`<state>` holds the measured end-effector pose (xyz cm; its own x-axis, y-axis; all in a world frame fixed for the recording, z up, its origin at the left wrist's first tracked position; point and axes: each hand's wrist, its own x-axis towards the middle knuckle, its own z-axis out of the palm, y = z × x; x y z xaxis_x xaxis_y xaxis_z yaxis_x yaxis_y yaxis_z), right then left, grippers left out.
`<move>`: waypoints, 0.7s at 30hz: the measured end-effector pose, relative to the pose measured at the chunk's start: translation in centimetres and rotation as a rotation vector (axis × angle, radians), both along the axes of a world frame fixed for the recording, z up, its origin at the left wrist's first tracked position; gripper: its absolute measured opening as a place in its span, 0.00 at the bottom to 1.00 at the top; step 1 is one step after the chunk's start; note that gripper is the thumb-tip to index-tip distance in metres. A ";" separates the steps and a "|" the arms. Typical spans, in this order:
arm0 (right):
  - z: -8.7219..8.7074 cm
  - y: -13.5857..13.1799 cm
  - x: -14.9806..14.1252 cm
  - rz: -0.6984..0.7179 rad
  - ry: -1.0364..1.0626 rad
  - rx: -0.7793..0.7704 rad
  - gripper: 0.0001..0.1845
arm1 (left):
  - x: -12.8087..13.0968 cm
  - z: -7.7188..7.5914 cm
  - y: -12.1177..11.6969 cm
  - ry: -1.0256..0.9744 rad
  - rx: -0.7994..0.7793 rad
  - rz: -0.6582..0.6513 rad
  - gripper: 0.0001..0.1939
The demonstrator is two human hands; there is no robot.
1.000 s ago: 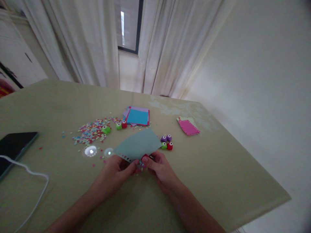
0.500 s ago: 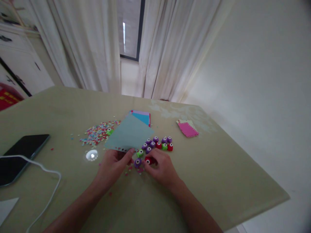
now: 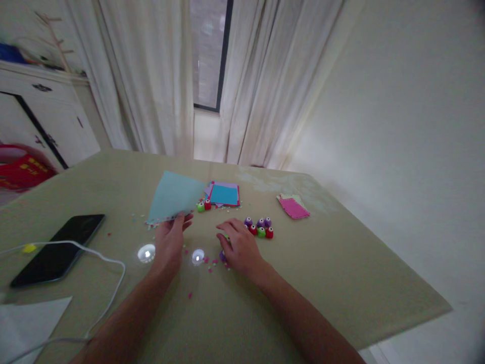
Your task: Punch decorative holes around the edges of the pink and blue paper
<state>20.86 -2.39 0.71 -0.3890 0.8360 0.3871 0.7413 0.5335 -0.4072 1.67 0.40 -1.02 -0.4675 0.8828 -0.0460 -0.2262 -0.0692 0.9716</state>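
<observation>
My left hand (image 3: 170,242) is at the near edge of a light blue sheet of paper (image 3: 176,194), fingers and thumb closed on that edge, which has a row of small marks. To the right, my right hand (image 3: 240,247) hovers palm down with fingers apart over small eye-topped craft punches. A purple punch (image 3: 223,256) and a bit of a green one show beside its fingers; others may be hidden under it. Just beyond it stand several purple, red and green punches (image 3: 261,231). A green punch (image 3: 200,207) and a red punch (image 3: 207,205) sit right of the paper.
Colored paper squares (image 3: 224,194) lie behind; a pink card (image 3: 294,208) lies farther right. Paper confetti (image 3: 210,270) dots the table (image 3: 322,283). At left are a phone (image 3: 56,250), a white cable (image 3: 117,293) and white paper (image 3: 34,323). Light reflects off the tabletop.
My left hand has carried the light blue sheet leftward, uncovering the green and red punches near the squares. My right hand has opened off the red punch. The view has shifted slightly.
</observation>
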 end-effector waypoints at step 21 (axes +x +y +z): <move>0.8 -0.2 1.0 -0.069 0.158 0.005 0.25 | 1.2 1.4 -2.5 0.271 -0.040 -0.148 0.26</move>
<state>21.82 -2.54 1.56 -0.2647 0.8565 0.4432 0.7036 0.4858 -0.5187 2.87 -2.11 0.38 -0.3337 0.9423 0.0264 0.0369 -0.0149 0.9992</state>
